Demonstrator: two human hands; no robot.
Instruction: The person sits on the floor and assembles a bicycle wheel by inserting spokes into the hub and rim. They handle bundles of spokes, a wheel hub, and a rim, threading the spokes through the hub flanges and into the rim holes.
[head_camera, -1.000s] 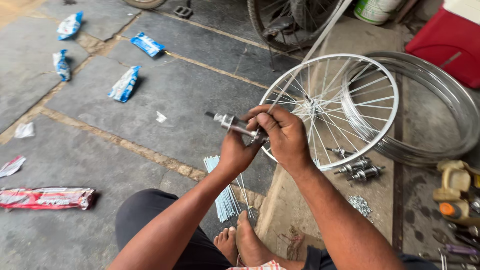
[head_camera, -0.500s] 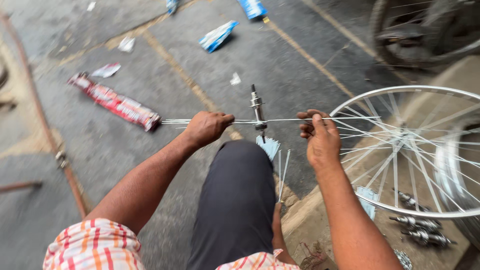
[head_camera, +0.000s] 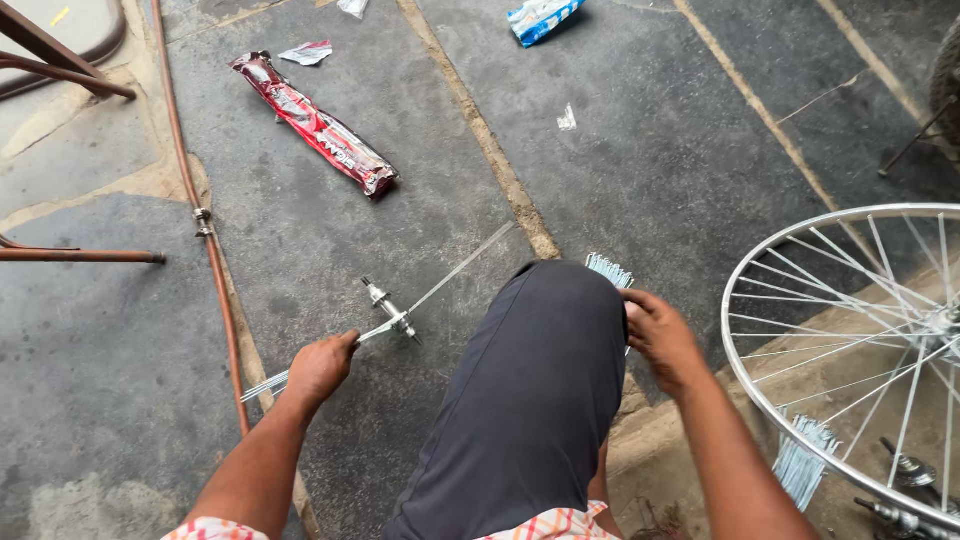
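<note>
Dark trousers cover the knee between both arms. The left hand clenches a bundle of spokes threaded through a hub, now swung out over the stone floor. The right hand, which has let go of them, rests at the knee, its grip unclear. Beyond lies a red wrapper.

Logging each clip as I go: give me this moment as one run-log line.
left hand: grips spoke bundle threaded through hub | right hand: at loose spokes beside knee | wheel: lying at right

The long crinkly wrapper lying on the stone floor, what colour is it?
The long crinkly wrapper is shiny red; head view.
</note>
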